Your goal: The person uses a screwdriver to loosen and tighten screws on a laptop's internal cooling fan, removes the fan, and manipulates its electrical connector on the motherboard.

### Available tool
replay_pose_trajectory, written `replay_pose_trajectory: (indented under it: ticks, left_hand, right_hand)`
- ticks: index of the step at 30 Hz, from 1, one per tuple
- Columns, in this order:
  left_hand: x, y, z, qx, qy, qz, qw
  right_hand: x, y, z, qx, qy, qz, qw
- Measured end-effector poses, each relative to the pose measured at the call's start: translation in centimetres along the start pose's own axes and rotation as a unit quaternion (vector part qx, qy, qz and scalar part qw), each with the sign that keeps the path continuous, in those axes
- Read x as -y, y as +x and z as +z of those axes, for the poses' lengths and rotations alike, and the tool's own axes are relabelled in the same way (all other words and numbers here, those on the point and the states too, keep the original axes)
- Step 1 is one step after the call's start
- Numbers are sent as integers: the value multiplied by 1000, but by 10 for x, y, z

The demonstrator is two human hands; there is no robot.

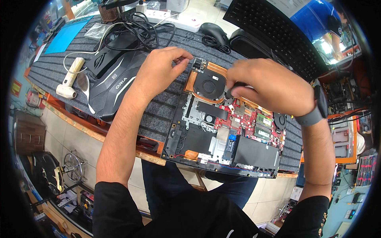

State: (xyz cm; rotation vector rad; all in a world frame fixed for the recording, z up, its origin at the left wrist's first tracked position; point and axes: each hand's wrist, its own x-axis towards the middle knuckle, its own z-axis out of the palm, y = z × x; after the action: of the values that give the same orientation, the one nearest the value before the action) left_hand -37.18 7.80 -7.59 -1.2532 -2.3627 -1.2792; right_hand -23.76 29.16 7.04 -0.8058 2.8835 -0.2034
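An opened laptop (206,142) lies before me, its red circuit board, copper heat pipes and black cooling fan (208,85) bare. My right hand (262,85) is closed over the middle of the far side, gripping a dark-handled tool (238,85). Its lower end is down beside the fan; the tip is too small to make out. Loosely bent, my left hand (164,67) hovers by the far left corner, thumb and forefinger slightly apart with nothing visible between them. A second fan (280,121) sits partly under my right wrist.
To the left lie a dark laptop bottom cover (119,85), a white handheld blower (71,79), a brush (84,89) and a black cable (154,33). A mouse (214,31) and a keyboard (274,31) are beyond. Another person (317,20) in blue stands at the far right.
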Motion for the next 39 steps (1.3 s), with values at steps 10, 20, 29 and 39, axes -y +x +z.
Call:
replay_pose_trajectory:
  ticks: [10,20,29,39]
  left_hand:
    - [1,1,2,-4,-24,13,1000]
    - [-2,0,-1,0,-23,18,1000]
    - [4,-1,1,-1,-22,34,999]
    - [2,-1,2,2,-18,28,999]
  right_hand:
    - [2,1,-13,50,-22,31,998]
    - [-1,-1,-7,39,-11,53,998]
    - [-1,-4,-12,66,-25,11,997]
    - [13,8,-16,116,-69,152,979]
